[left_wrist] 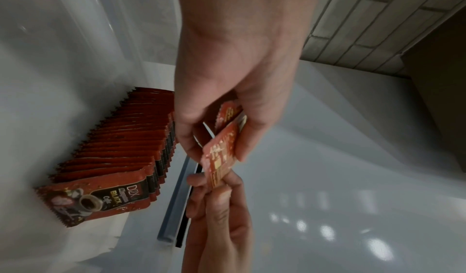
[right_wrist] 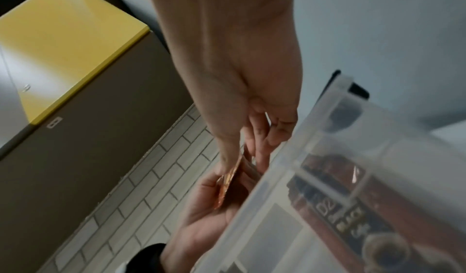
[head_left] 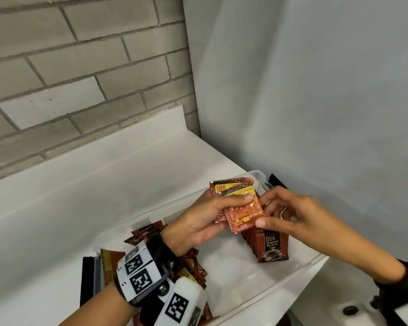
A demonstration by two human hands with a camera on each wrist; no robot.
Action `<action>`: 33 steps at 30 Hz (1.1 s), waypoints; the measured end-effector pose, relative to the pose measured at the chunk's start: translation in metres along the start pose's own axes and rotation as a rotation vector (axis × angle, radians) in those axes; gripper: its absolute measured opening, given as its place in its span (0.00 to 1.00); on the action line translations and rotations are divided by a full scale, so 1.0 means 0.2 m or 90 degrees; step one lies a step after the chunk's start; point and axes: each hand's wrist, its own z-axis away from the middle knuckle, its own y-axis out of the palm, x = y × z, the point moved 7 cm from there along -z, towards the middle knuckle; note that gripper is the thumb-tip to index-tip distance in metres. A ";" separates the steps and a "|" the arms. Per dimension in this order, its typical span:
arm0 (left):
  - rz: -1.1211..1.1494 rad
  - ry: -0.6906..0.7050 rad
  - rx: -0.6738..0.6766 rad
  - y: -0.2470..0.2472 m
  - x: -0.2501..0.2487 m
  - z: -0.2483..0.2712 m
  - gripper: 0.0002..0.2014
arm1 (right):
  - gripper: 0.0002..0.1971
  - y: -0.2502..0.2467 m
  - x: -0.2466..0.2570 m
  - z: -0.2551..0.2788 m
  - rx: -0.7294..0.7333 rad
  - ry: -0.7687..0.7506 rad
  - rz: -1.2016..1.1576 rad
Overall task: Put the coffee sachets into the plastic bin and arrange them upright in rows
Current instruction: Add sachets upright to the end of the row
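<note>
One sachet is passing from a held bunch toward the standing row.

The front sachet [head_left: 244, 214] is being pinched at its edge by the right hand [head_left: 290, 214], thumb below and fingertips above, probably so it can be peeled off alone and kept flat for standing. The left hand [head_left: 205, 222] is gripping the rest of the bunch [head_left: 231, 187] with curled fingers, fanned above the clear plastic bin [head_left: 280, 288] so single packets are easy to pick. Directly beneath, a row of sachets [left_wrist: 121, 144] is standing upright against the bin's far end, front label facing out, which likely keeps them from tipping. A loose heap of sachets [head_left: 193, 267] is lying at the bin's near end, still to be sorted.
</note>
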 end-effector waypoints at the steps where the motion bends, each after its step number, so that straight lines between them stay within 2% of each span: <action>1: -0.006 0.000 0.005 0.01 0.00 0.00 0.19 | 0.20 0.01 -0.01 -0.01 -0.014 0.006 -0.037; 6: -0.018 0.006 0.001 0.02 -0.01 0.01 0.18 | 0.10 0.05 -0.08 -0.03 -0.051 0.020 -0.175; 11: -0.023 -0.047 -0.027 0.02 0.00 0.02 0.34 | 0.10 0.02 -0.05 0.00 -0.145 -0.025 -0.231; 16: 0.037 -0.084 -0.016 0.01 0.02 0.01 0.38 | 0.07 -0.03 -0.02 0.05 -0.239 -0.071 -0.271; 22: 0.027 -0.089 -0.013 0.02 0.02 0.02 0.19 | 0.11 -0.04 0.01 0.07 -0.260 -0.149 -0.263; 25: 0.033 -0.087 0.009 0.03 0.02 0.02 0.10 | 0.11 -0.04 -0.01 0.07 -0.265 -0.145 -0.266; 29: 0.005 -0.070 0.044 0.04 0.03 0.01 0.10 | 0.11 -0.03 -0.02 0.06 -0.258 -0.138 -0.233; 33: -0.033 -0.038 0.056 0.04 0.01 0.01 0.12 | 0.24 -0.02 -0.03 0.06 -0.244 -0.122 -0.181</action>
